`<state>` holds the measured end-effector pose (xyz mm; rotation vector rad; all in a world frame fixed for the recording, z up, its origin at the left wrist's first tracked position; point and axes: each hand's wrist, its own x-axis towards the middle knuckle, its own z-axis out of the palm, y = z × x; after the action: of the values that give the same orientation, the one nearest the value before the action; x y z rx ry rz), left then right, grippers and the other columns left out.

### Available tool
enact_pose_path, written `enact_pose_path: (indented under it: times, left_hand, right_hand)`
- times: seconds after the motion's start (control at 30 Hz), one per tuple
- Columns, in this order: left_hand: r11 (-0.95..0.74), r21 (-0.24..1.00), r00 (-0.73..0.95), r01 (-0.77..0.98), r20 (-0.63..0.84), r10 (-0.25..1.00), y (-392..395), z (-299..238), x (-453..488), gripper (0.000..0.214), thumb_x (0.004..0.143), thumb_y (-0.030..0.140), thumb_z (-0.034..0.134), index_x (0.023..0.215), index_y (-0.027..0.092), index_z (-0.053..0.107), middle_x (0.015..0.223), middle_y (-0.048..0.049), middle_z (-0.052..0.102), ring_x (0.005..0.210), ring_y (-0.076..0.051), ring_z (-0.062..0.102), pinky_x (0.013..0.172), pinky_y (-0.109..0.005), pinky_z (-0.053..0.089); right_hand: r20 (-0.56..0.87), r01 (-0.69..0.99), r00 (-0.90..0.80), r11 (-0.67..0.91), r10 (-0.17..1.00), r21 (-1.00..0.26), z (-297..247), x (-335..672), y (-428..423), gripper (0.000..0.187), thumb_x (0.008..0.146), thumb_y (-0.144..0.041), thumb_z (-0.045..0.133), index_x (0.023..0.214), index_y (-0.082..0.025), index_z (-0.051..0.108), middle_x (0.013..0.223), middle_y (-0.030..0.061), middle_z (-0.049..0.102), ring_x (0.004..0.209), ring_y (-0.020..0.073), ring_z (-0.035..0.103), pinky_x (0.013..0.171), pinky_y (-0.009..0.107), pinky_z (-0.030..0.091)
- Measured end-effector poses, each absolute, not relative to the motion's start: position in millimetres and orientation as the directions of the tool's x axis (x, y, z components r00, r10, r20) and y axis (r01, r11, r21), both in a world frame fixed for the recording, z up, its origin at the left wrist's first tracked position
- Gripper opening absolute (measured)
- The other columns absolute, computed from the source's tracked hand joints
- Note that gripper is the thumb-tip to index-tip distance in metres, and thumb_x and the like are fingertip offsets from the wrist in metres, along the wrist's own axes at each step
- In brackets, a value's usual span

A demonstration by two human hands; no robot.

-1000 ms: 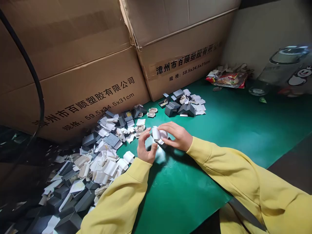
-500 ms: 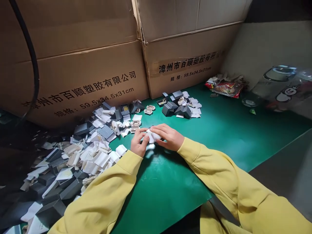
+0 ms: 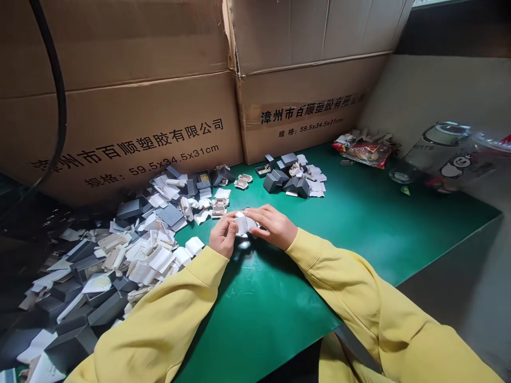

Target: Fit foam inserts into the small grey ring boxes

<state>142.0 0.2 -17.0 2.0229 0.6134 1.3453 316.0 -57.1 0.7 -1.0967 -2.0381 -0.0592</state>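
Between my two hands is a small piece of folded white paper [image 3: 244, 223], held just above the green tabletop [image 3: 263, 314]. My left hand [image 3: 223, 235] is closed on its left side, thumb in front. My right hand [image 3: 273, 226] grips the right side, its fingers reaching over the top. Something dark shows at the paper's far edge, mostly hidden by my fingers. Left of my hands lies a large heap of white paper pieces [image 3: 162, 259] mixed with dark grey small boxes [image 3: 107, 308]. Beyond my hands is a smaller group of grey boxes [image 3: 297, 186] and white papers.
Two big cardboard cartons [image 3: 159, 117] stand along the back. At the right rear are a red plastic packet [image 3: 363, 151] and a clear plastic jar [image 3: 435, 146] by the wall. A black cable [image 3: 56, 96] hangs at the left.
The white paper, pointed and bunched before, now shows a flatter face with a crease down it. Both hands keep hold of it; the whole view has shifted slightly.
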Motion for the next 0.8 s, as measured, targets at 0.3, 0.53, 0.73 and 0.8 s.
enact_pose_path:
  times: [0.3,0.53,0.73,0.8]
  left_hand:
    - [-0.607,0.795,0.337,-0.002,0.572,0.747,2.5,-19.0,144.2,0.036,0.082,0.047,0.050,0.066,0.016,0.059,0.091,-0.0109,0.066,0.085,-0.020,0.062,0.075,-0.034,0.049]
    - [-0.293,0.948,0.347,-0.124,0.318,0.882,1.6,-25.8,144.1,0.040,0.071,0.053,0.060,0.078,0.014,0.067,0.098,-0.0120,0.066,0.080,-0.021,0.063,0.059,-0.030,0.052]
    - [-0.031,0.963,0.387,-0.266,0.136,0.912,2.7,-28.4,147.6,0.043,0.063,0.052,0.068,0.080,0.013,0.067,0.082,-0.0076,0.068,0.069,-0.019,0.064,0.062,-0.034,0.054]
    - [-0.001,0.962,0.407,-0.274,0.117,0.906,3.6,-28.8,148.2,0.041,0.062,0.051,0.068,0.078,0.013,0.066,0.073,-0.0048,0.067,0.063,-0.017,0.063,0.057,-0.031,0.054]
  right_hand:
    - [0.672,0.631,-0.207,0.622,0.711,-0.464,3.8,310.8,-60.4,0.041,0.085,-0.030,0.049,0.126,-0.025,0.043,0.113,0.0083,0.060,0.099,0.0199,0.056,0.086,0.039,0.049]
    - [0.663,0.601,-0.168,0.608,0.730,-0.518,5.6,310.4,-60.6,0.041,0.083,-0.032,0.053,0.123,-0.023,0.047,0.112,0.0087,0.060,0.099,0.0198,0.056,0.085,0.037,0.049]
    - [0.621,0.576,-0.155,0.581,0.768,-0.575,6.0,310.0,-60.9,0.044,0.081,-0.033,0.054,0.123,-0.024,0.047,0.112,0.0078,0.060,0.098,0.0189,0.056,0.085,0.036,0.049]
    - [0.626,0.583,-0.184,0.597,0.758,-0.551,5.1,310.8,-60.5,0.046,0.080,-0.035,0.056,0.124,-0.024,0.046,0.113,0.0091,0.059,0.102,0.0203,0.055,0.087,0.037,0.047]
